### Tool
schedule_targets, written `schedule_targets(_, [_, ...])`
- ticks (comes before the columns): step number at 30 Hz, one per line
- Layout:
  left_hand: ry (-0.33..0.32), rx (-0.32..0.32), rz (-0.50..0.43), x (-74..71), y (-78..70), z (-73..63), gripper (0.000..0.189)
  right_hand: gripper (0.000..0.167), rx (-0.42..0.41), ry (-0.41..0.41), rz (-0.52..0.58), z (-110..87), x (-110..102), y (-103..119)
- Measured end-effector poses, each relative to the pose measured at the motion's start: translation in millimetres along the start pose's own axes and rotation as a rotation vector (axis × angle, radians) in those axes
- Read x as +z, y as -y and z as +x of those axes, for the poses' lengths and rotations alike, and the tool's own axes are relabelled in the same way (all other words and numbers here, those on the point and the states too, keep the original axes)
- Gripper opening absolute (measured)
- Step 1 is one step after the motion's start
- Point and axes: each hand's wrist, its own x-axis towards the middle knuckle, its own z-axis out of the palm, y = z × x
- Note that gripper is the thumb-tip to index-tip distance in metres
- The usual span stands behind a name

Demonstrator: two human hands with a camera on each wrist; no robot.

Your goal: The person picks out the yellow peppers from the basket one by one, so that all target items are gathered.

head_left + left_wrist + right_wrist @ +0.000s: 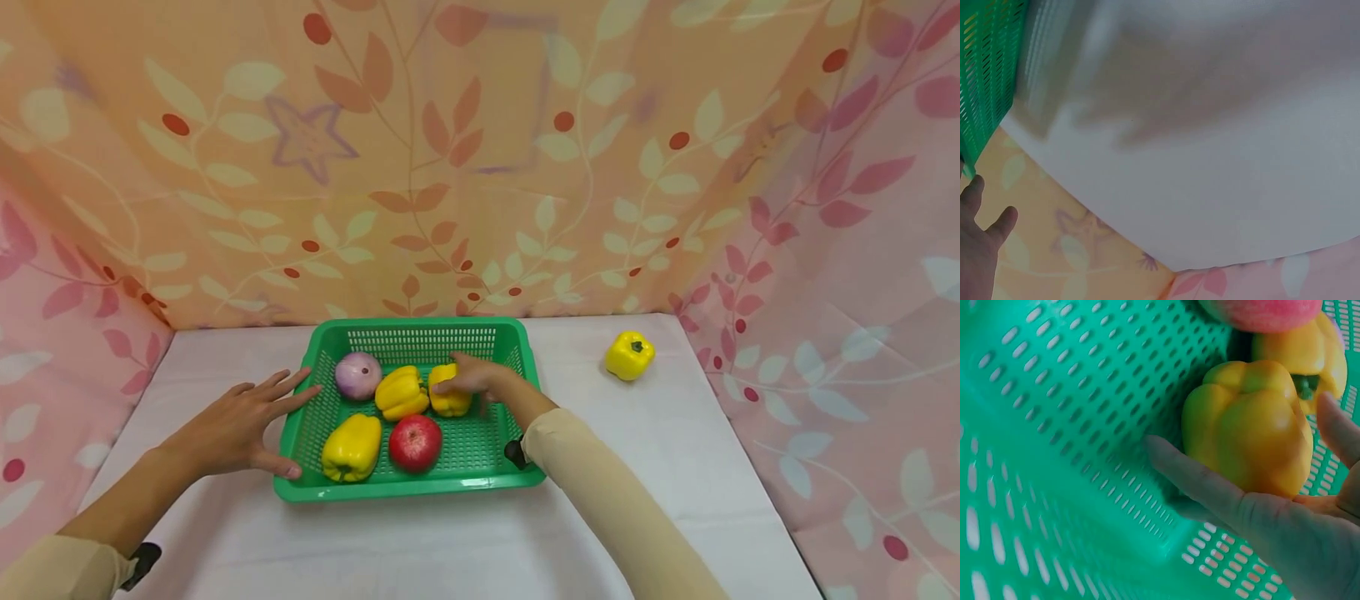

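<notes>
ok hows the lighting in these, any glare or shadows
Head view: bright, a front-rim glint on the green basket; left wrist view: dimmer, broad soft shadows across the white cloth; right wrist view: also dim, shading beside the nearest yellow pepper.

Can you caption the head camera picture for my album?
Right hand at a yellow pepper in a green basket, left hand by its side, a lone pepper outside on the white table.

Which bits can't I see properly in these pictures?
- Part of the yellow pepper by the right hand: head view, hidden behind that hand.
- The rest of the left hand: left wrist view, cut off by the picture's edge.
- Most of the green basket: left wrist view, cut off too.
- The red fruit's top part: right wrist view, cut off by the top edge.
</notes>
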Motion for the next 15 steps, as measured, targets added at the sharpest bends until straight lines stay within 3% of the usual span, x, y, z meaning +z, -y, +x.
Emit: schedule_targets(15, [-0.017,0.019,0.013,0.6,1.3,-0.2,0.109,0.075,-0.013,0.02,-0.002,4.9,10.8,4.7])
